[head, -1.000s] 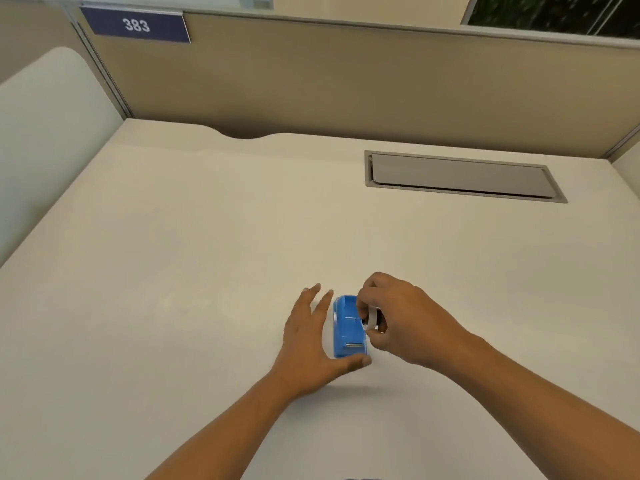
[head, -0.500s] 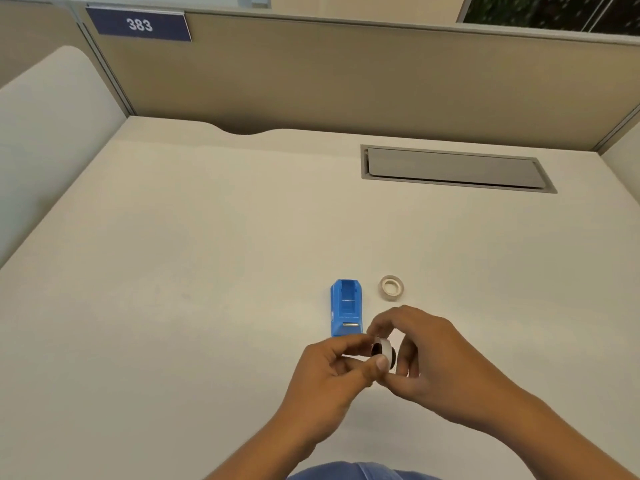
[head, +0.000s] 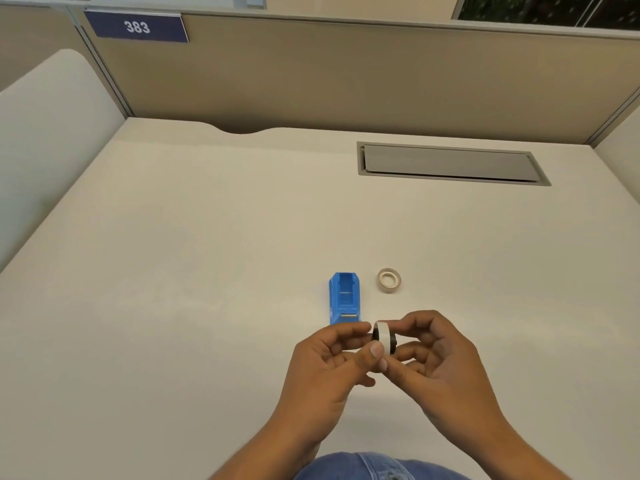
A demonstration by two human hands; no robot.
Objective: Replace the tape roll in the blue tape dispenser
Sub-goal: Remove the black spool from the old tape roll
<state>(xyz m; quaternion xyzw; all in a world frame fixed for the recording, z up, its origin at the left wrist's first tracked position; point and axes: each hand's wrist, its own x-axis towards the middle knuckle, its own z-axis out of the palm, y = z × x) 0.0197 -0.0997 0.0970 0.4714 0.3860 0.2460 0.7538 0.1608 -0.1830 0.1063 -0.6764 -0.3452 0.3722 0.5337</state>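
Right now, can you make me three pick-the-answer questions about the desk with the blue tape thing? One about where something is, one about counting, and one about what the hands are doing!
1. Where is the loose tape ring lying?
A. On the desk, right of the blue dispenser
B. Inside the dispenser
C. On the grey hatch

2. How many tape rolls can you see?
A. One
B. Two
C. Four

3. What are the hands doing?
A. Resting flat on the desk
B. Pressing down on the dispenser
C. Holding a white roll on a black hub between them

Answers:
1 A, the ring lies flat beside the dispenser, apart from it.
2 B, one lies on the desk and one is held.
3 C, the left hand and right hand both pinch the roll above the desk.
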